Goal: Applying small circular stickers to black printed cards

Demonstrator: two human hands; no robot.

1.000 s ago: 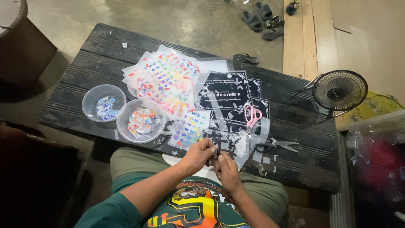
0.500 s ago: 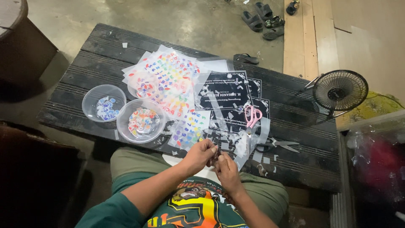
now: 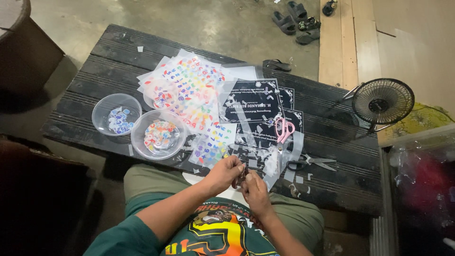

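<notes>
My left hand (image 3: pixel 224 173) and my right hand (image 3: pixel 256 191) meet over my lap at the near edge of the black slatted table (image 3: pixel 95 71). The fingertips of both pinch a small dark piece (image 3: pixel 242 175) between them; what it is stays too small to tell. Just beyond the hands lie clear plastic strips and scraps (image 3: pixel 272 163). Pink-handled scissors (image 3: pixel 283 131) rest on black printed cards in clear sleeves (image 3: pixel 253 102). Black-handled scissors (image 3: pixel 310 162) lie to the right of my hands.
Sheets of colourful letter stickers (image 3: pixel 187 90) spread over the table's middle. Two clear bowls, one with blue bits (image 3: pixel 116 114) and one with mixed bits (image 3: pixel 159 134), stand at the left. A small wire fan (image 3: pixel 383 102) sits at the right edge. Sandals (image 3: pixel 296 19) lie on the floor beyond.
</notes>
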